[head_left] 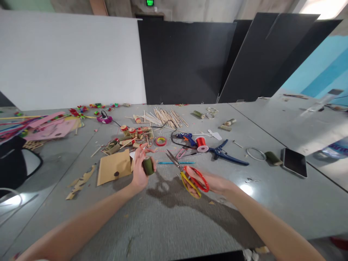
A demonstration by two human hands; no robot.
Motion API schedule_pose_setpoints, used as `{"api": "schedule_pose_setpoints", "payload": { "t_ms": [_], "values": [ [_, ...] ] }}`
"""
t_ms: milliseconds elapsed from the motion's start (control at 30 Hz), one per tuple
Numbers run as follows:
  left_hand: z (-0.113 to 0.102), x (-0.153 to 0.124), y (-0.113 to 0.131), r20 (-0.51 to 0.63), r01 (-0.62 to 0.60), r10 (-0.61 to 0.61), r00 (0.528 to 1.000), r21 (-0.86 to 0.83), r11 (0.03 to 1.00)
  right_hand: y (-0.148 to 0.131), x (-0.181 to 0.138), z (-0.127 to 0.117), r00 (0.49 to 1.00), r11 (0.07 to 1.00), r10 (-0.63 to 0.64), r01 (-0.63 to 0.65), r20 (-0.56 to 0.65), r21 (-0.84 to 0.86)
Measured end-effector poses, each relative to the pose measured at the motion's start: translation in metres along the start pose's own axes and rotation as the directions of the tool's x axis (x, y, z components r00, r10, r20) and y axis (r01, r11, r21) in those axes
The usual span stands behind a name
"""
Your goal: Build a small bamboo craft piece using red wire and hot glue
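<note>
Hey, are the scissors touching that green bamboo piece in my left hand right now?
Apart. The head view shows gray table visible between the scissors in your right hand and the green bamboo piece in your left hand.

The bare left forearm (89, 217) slants in from the near left of the blue pencil (176, 163); the left hand (138, 170) is raised left of the pencil's left end, upper fingers bent, grip closed. The bare right forearm (261, 214) reaches in from the pencil's near right, the right hand (213, 182) nearer than its right end, fingers curled and gripping.
</note>
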State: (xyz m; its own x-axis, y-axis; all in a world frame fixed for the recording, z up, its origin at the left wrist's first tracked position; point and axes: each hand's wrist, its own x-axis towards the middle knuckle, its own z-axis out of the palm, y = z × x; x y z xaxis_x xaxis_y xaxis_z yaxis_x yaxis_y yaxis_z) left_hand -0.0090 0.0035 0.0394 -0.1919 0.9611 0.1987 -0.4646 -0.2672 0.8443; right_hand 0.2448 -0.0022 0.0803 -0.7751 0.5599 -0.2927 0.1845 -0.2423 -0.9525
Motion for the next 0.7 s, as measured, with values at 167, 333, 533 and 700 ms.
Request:
{"api": "schedule_pose_setpoints", "payload": {
  "t_ms": [167,333,533,700],
  "values": [
    [0.003,-0.005,0.001,0.026,-0.035,0.034,0.999,0.025,0.999,0.005,0.008,0.0,0.997,0.999,-0.035,0.033,-0.071,-0.02],
    [0.005,-0.01,0.001,0.022,-0.059,0.058,0.998,0.054,0.997,0.012,0.013,-0.006,0.988,0.996,-0.086,0.087,-0.13,0.004],
    [0.004,-0.009,0.0,-0.011,-0.057,0.058,0.998,0.061,0.996,0.019,0.015,-0.018,0.961,0.991,-0.112,0.125,-0.252,0.038],
    [0.002,-0.009,-0.002,-0.019,-0.062,0.063,0.998,0.07,0.996,0.025,0.021,-0.031,0.938,0.985,-0.149,0.167,-0.313,0.032]
  ]
}}
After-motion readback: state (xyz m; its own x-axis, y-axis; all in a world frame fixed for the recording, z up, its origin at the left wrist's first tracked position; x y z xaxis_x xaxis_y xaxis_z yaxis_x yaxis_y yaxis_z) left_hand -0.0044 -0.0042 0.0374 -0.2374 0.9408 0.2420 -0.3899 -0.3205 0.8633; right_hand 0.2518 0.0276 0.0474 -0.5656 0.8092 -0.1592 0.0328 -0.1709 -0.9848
